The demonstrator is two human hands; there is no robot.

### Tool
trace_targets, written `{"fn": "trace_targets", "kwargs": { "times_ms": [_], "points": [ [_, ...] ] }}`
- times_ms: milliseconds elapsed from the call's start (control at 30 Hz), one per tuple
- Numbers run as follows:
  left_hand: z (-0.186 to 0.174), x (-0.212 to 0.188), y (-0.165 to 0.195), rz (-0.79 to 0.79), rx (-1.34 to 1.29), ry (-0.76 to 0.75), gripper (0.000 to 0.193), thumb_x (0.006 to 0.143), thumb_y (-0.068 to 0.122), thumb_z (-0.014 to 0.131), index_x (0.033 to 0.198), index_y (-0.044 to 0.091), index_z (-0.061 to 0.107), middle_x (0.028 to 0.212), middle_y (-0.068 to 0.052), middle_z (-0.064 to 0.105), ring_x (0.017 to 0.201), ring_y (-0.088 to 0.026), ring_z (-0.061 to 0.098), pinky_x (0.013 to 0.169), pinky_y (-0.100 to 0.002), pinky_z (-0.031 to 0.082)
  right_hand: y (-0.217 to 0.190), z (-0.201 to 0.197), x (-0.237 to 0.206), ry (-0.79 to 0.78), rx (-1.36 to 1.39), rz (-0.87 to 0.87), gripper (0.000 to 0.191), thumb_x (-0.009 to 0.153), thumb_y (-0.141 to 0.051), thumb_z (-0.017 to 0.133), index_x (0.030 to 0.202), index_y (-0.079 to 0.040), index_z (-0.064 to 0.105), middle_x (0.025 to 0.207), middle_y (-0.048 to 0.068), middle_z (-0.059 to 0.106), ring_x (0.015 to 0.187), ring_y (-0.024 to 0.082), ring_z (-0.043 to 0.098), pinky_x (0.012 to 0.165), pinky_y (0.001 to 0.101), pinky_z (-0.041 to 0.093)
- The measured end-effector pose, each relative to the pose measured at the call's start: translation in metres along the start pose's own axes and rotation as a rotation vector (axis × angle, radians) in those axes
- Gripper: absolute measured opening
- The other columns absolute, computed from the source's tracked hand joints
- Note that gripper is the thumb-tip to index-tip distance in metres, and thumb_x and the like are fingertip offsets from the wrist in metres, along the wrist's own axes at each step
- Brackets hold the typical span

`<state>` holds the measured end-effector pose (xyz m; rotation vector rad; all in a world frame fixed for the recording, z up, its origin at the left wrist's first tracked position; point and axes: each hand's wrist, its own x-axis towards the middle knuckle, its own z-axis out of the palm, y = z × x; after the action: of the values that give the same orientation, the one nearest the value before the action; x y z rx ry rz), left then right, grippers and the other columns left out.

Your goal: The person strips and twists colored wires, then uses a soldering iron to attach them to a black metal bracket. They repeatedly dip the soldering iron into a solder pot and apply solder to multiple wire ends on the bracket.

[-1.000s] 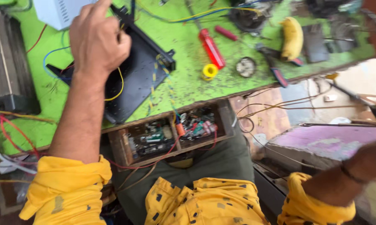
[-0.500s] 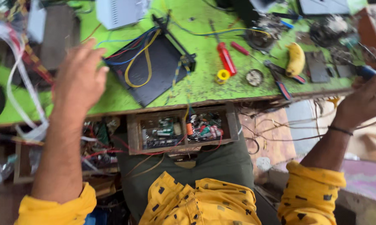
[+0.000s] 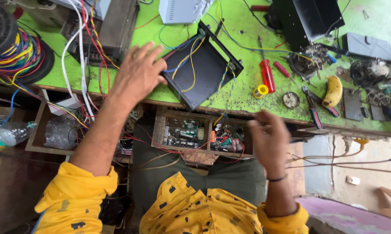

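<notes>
Here, black open chassis (image 3: 203, 71) w/ yellow, blue wires; left hand (image 3: 137, 76) touching.

Bare green bench (image 3: 243, 93) at five o'clock of the black tray (image 3: 204, 71); red screwdriver (image 3: 267, 73) blocks three o'clock.

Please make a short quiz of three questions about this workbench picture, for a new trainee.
1. True or false: the left hand rests at the edge of the black open case.
2. Which tool lies just right of the case? A) red-handled screwdriver B) hammer C) saw
3. Fill in: the right hand hovers, holding nothing, over the open wooden ____ of small parts.

Key: 1 true; 2 A; 3 drawer
</notes>
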<state>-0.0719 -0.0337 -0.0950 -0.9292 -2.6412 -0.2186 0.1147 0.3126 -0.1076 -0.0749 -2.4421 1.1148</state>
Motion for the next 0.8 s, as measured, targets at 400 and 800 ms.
{"fn": "trace_targets", "kwargs": {
  "times_ms": [400,800],
  "points": [
    [-0.003,-0.031,0.065,-0.123,-0.307,0.097,0.04,0.08,0.036,0.085,0.091,0.002,0.067,0.094,-0.012,0.065,0.093,-0.031,0.06,0.086,-0.048,0.046,-0.037,0.069,0.023,-0.213,-0.015,-0.25,0.031,0.107,-0.022,0.06,0.128,0.0,0.062,0.126,0.021,0.064,0.112,0.037,0.065,0.097,0.0421,0.052],
    [0.001,-0.033,0.127,-0.174,-0.483,0.145,0.035,0.09,0.034,0.078,0.096,0.001,0.067,0.095,-0.013,0.064,0.091,-0.032,0.063,0.081,-0.044,0.052,-0.005,0.063,0.032,-0.106,-0.108,-0.159,0.028,0.104,-0.007,0.058,0.131,0.002,0.058,0.117,0.022,0.067,0.109,0.039,0.066,0.094,0.0447,0.051]
  ]
}}
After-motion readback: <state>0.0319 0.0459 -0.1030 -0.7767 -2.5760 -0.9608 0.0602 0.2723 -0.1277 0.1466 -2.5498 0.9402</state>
